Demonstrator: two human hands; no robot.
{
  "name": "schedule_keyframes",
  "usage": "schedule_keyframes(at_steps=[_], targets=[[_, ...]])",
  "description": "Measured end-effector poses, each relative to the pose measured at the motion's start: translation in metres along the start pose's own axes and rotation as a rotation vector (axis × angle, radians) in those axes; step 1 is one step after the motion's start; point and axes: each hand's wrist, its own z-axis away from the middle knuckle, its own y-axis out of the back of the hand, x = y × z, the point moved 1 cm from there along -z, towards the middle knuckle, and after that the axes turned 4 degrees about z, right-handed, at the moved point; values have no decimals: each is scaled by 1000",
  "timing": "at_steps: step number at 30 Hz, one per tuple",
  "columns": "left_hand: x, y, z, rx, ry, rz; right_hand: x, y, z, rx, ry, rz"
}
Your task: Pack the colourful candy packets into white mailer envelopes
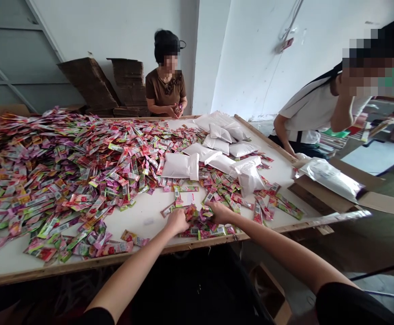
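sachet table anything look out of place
Yes: a silvery plastic strip lies along the wooden table edge and sticks out past the corner beside the cardboard box. It looks stray, unlike the loose sachets.

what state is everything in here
left hand, pressed down on the sachets, grip unclear
right hand, on top of a small heap of sachets, fingers spread
pink and green sachets, loose, piled unevenly across the table
white filled bags, plump, lying in a loose group among the sachets
cardboard box, flaps open, at the table's corner
glossy white bag, lying across the open box
flattened cardboard sheets, stacked and leaning by the wall
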Motion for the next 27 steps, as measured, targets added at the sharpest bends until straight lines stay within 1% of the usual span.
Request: schedule_keyframes(at_steps=[2, 3, 5, 8, 9, 11, 13, 14, 15, 16, 17, 18, 19, 21, 22, 23, 24, 25, 27], targets=[[2, -8, -6, -5, 32, -72, -5, -8, -7, -41, -12, 110], [1, -8, -9, -7, 45, -78, -7, -7, -10, -54, -36, 155], [-7, 0, -14, -5, 69, -70, -10, 1, -13, -62, -87, 209], [-23, 23, -15, 17, 93, -44, -12, 31, -13, -21, -154, 293], [-28, 32, -14, 43, 84, -31, -14, 43, -12, 11, -178, 329], [-35, 50, -9, 142, 37, 5, -16, 66, -11, 89, -245, 430], [-38, 64, -4, 271, -14, 114, -17, 87, -11, 149, -316, 523], [-38, 70, -2, 320, -30, 219, -17, 95, -12, 165, -347, 554], [-38, 73, 1, 341, -38, 364, -17, 102, -13, 171, -373, 569], [-37, 75, 4, 328, -39, 546, -16, 107, -14, 172, -393, 577], [-36, 76, 6, 278, -29, 748, -15, 111, -15, 168, -406, 578], [-35, 75, 9, 186, -4, 953, -13, 115, -16, 164, -413, 575], [-33, 73, 13, 69, 35, 1142, -11, 118, -16, 161, -419, 573], [-27, 68, 20, -164, 125, 1428, -8, 124, -18, 168, -436, 575], [-23, 67, 24, -246, 156, 1524, -6, 127, -19, 171, -447, 545], [-19, 66, 28, -295, 167, 1598, -5, 129, -21, 164, -452, 471], [-15, 66, 31, -319, 161, 1658, -5, 129, -23, 155, -445, 347], [-11, 66, 34, -329, 145, 1709, -5, 128, -24, 151, -419, 185], [-4, 68, 39, -351, 116, 1777, -12, 122, -27, 185, -346, -175]])
